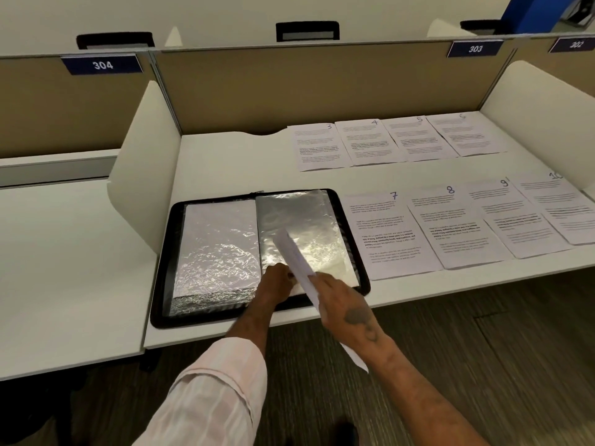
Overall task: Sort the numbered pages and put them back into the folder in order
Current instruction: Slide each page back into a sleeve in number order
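Step in hand: filing one page into the black zip folder (pixel 162 268), open on the tabletop (pixel 225 162) at lower centre of the frame. Judged early in the filing, with eight pages lying outside.

Right hand (pixel 341 300): fingers closed round a single sheet (pixel 291 249), seen almost edge-on and tilted over the right-hand sleeve (pixel 296 214). Number on it not readable.

Left hand (pixel 277 281): at the near edge of that same sleeve and touching it. Fingertips hidden behind the sheet, so cannot tell whether pinching the plastic or merely pressing on it.

Contents of the folder: crinkled clear sleeves on both sides. Left-hand sleeve (pixel 219 239) pale, probably backed by a white page, number not visible. Right-hand sleeve dark, apparently empty.

Flat on the tabletop, right of the folder:
- **Far row:** page 3 (pixel 317 146), page 4 (pixel 370 141), page 5 (pixel 417 138), page 6 (pixel 467 133).
- **Near row:** page 7 (pixel 389 236), page 8 (pixel 450 226), page 9 (pixel 512 217), page 10 (pixel 560 207), edges overlapping slightly.

No 1 or 2 on view there; held sheet judged to be one of those.

Next move, as judged: sleeve mouth opened with the left hand, sheet squared to it and slid in without buckling. Page 3 to follow.
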`<state>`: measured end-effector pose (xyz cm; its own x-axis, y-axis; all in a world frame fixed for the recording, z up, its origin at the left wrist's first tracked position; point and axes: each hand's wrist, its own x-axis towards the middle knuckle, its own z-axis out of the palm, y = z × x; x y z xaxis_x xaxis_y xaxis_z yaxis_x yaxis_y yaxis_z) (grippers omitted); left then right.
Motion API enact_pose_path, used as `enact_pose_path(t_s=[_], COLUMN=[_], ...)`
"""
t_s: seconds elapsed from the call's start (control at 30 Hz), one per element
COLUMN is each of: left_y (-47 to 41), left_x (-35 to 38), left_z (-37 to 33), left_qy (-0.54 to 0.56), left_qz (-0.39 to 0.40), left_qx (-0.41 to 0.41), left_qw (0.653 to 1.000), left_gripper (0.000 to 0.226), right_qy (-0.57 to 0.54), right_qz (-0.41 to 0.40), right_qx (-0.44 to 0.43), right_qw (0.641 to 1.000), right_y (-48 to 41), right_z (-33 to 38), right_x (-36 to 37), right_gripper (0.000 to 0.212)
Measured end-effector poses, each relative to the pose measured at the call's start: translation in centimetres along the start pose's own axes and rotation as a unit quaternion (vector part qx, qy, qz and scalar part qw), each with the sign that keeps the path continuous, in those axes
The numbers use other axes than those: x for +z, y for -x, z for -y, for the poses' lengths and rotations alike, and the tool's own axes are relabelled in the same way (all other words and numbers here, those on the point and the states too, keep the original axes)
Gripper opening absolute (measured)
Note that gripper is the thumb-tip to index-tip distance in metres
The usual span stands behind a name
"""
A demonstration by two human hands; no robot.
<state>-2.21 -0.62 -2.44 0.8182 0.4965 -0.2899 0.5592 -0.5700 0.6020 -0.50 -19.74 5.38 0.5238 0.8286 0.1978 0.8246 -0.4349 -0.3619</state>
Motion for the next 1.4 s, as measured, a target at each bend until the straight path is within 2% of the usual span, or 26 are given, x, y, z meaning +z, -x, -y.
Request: enact_pose_path(t_s=[0.1, 0.23, 0.37, 0.57, 0.63, 0.73, 0.8, 0.87, 0.97, 1.07, 1.1, 1.17, 1.3, 1.4], left_y=[0.1, 0.5, 1.0, 1.5, 1.7, 2.1, 2.3, 2.6, 2.9, 3.2, 3.3, 3.5, 3.7, 3.7], left_x=[-0.4, -0.9, -1.1, -1.6, -1.7, -1.7, -1.5, -1.3, -1.0, -0.8, -0.8, -0.8, -0.9, -0.8], left_z=[-0.1, -0.4, -0.1, -0.4, -0.4, -0.3, -0.1, 0.1, 0.3, 0.5, 0.6, 0.7, 0.4, 0.3], left_qy=[-0.019, -0.039, 0.010, 0.086, 0.082, 0.059, 0.038, 0.016, -0.030, -0.119, -0.152, -0.204, -0.228, -0.216], left_qz=[-0.012, -0.052, -0.068, -0.083, -0.090, -0.102, -0.107, -0.110, -0.115, -0.135, -0.136, -0.132, -0.154, -0.168], left_qx=[0.004, -0.002, -0.008, -0.023, -0.020, -0.006, 0.013, 0.024, 0.042, 0.081, 0.097, 0.125, 0.141, 0.144], left_qw=[1.000, 0.998, 0.998, 0.993, 0.992, 0.993, 0.993, 0.994, 0.992, 0.980, 0.974, 0.962, 0.951, 0.951], left_gripper=[0.021, 0.027, 0.030, 0.017, 0.018, 0.018, 0.019, 0.020, 0.022, 0.026, 0.025, 0.023, 0.025, 0.025], right_qy=[0.030, 0.051, 0.114, 0.212, 0.257, 0.286, 0.289, 0.304, 0.275, 0.225, 0.220, 0.201, 0.119, 0.075], right_qz=[0.020, 0.068, 0.133, 0.188, 0.223, 0.218, 0.252, 0.256, 0.254, 0.215, 0.231, 0.193, 0.211, 0.167], right_qx=[-0.002, 0.023, 0.030, 0.039, 0.050, 0.072, 0.074, 0.076, 0.088, 0.091, 0.096, 0.083, 0.134, 0.154], right_qw=[0.999, 0.996, 0.984, 0.958, 0.939, 0.931, 0.921, 0.915, 0.923, 0.946, 0.943, 0.957, 0.961, 0.971], right_y=[1.8, 3.6, 4.4, 4.3, 4.1, 3.2, 2.4, 1.5, 0.1, -1.2, -1.4, -1.8, -2.5, -2.5], right_z=[0.3, -0.4, -1.1, -1.2, -1.2, -0.3, 1.1, 1.4, 2.9, 3.7, 3.9, 4.0, 3.3, 2.2], right_x=[1.0, 1.0, 0.4, -0.1, 0.3, 0.6, 0.3, 1.1, 1.9, 2.6, 2.7, 2.7, 2.9, 2.6], right_gripper=[0.056, 0.052, 0.051, 0.028, 0.024, 0.034, 0.023, 0.025, 0.021, 0.030, 0.027, 0.026, 0.044, 0.031])
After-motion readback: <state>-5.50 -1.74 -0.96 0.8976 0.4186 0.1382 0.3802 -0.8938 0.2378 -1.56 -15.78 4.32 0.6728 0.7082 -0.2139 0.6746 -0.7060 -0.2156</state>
